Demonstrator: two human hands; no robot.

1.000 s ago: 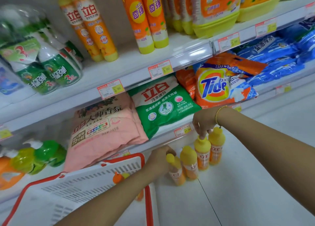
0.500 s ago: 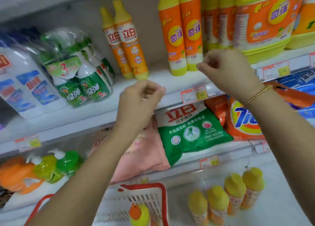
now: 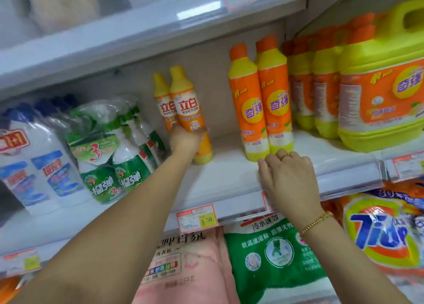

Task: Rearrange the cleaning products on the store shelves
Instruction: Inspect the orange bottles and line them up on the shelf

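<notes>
- Left hand [image 3: 185, 140] of mine grips the slim orange bottle [image 3: 189, 111], standing above the price tag [image 3: 197, 218].
- My right hand [image 3: 289, 179], loosely bent, empty, rests on the shelf [image 3: 229, 184] right of that tag.
- Pulling low could tip the bottle into its twin [image 3: 161, 101] behind.

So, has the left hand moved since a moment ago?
Yes. The left hand reached past the shelf edge, deeper in, and grips the front orange bottle.

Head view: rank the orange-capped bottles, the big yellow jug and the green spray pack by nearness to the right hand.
1. Orange-capped bottles, just behind the right hand.
2. Big yellow jug, to its right.
3. Green spray pack, far left, past the left hand gripping a yellow-capped bottle.
</notes>
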